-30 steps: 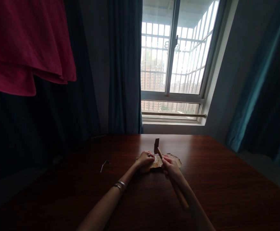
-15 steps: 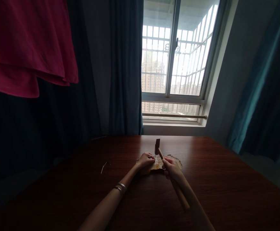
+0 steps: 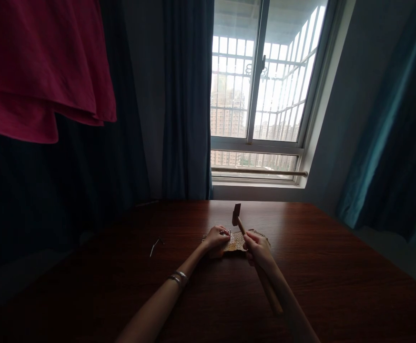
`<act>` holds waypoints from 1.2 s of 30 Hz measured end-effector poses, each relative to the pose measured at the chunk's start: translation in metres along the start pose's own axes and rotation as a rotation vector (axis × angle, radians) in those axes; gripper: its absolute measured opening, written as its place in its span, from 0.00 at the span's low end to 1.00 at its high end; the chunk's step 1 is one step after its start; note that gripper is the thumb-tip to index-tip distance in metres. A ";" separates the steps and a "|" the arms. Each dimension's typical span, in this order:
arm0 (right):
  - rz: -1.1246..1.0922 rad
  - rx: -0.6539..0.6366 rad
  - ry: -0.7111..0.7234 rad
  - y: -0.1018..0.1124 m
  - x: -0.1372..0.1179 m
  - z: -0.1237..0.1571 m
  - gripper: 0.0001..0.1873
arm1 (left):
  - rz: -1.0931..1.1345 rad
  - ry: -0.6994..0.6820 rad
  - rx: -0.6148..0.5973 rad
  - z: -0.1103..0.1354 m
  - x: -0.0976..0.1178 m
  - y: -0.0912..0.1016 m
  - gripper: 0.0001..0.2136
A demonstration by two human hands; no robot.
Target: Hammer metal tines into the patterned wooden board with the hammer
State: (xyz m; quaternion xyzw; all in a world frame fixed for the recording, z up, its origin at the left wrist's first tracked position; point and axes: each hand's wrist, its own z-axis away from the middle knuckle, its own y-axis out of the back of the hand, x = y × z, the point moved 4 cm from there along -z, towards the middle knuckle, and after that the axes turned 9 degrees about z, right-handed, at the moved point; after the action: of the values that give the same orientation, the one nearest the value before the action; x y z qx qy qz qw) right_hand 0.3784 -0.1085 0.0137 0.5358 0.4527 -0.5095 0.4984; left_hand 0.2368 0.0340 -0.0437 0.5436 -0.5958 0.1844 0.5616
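Note:
My right hand (image 3: 259, 250) is wrapped round the wooden handle of a hammer (image 3: 241, 226). The hammer's head is raised over the far side of a tan, spotted flat piece (image 3: 234, 243), apparently with holes in it. My left hand (image 3: 217, 238) rests at that piece's left side, its fingertips pinched on a thin metal pin (image 3: 230, 233) that stands upright. The pin's lower end is too small to make out. A gap lies between the hammer head and the pin. Both hands partly cover the flat piece.
Thin metal pieces (image 3: 155, 247) lie on the dark wooden table (image 3: 104, 286), left of my left arm. Behind the table are a barred window (image 3: 258, 95) and blue curtains (image 3: 186, 119). A pink cloth (image 3: 43, 71) hangs at the upper left.
The hammer head has moved slightly up and to the right, away from the pin, with my right hand shifting a little right. My left hand has stayed put.

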 end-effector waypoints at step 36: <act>1.259 0.371 -0.111 0.156 0.051 0.026 0.18 | 0.469 0.252 0.460 0.003 -0.047 0.068 0.15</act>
State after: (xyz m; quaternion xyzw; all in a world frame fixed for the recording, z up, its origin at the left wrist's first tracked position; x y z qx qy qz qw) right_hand 0.5339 -0.1502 -0.0254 0.7483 -0.0689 -0.2170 0.6230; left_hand 0.1666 0.0758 -0.0586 0.4771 -0.5733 0.5036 0.4360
